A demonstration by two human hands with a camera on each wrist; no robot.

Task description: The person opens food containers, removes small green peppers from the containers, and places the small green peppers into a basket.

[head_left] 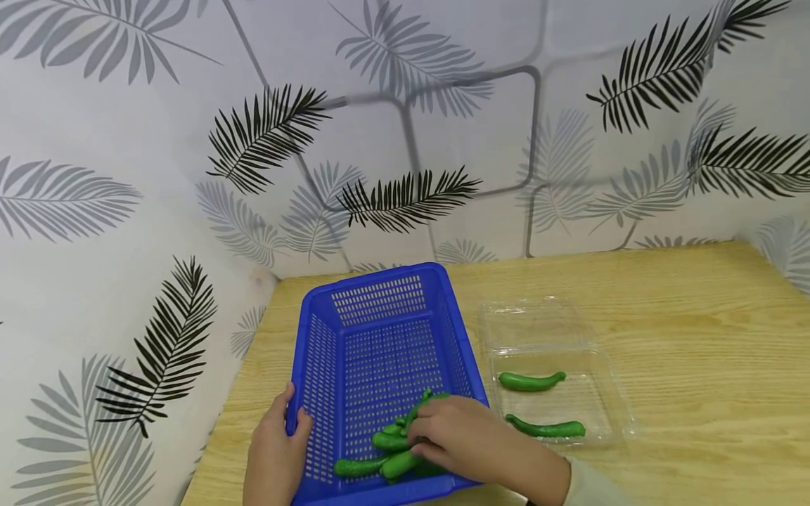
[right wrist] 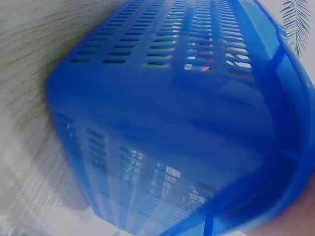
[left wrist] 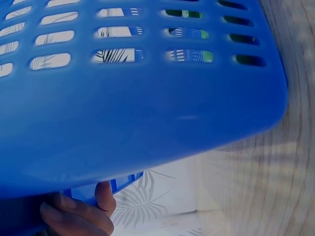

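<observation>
A blue plastic basket [head_left: 392,351] with slotted walls stands on the table, several green chili peppers [head_left: 395,460] heaped at its near end. My left hand [head_left: 275,450] grips the basket's left rim; its fingertips [left wrist: 103,196] show below the rim in the left wrist view. Inside the basket, my right hand [head_left: 465,436] reaches over the near right side with bent fingers touching the heap. Whether a pepper is pinched there is hidden. The right wrist view shows mostly the basket's outer wall [right wrist: 162,108].
Right of the basket lies an open clear plastic box [head_left: 610,393], its lid folded back. It holds an upper pepper [head_left: 531,382] and a lower pepper [head_left: 550,429]. The wooden table [head_left: 709,351] meets a leaf-patterned wall covering [head_left: 443,140] behind.
</observation>
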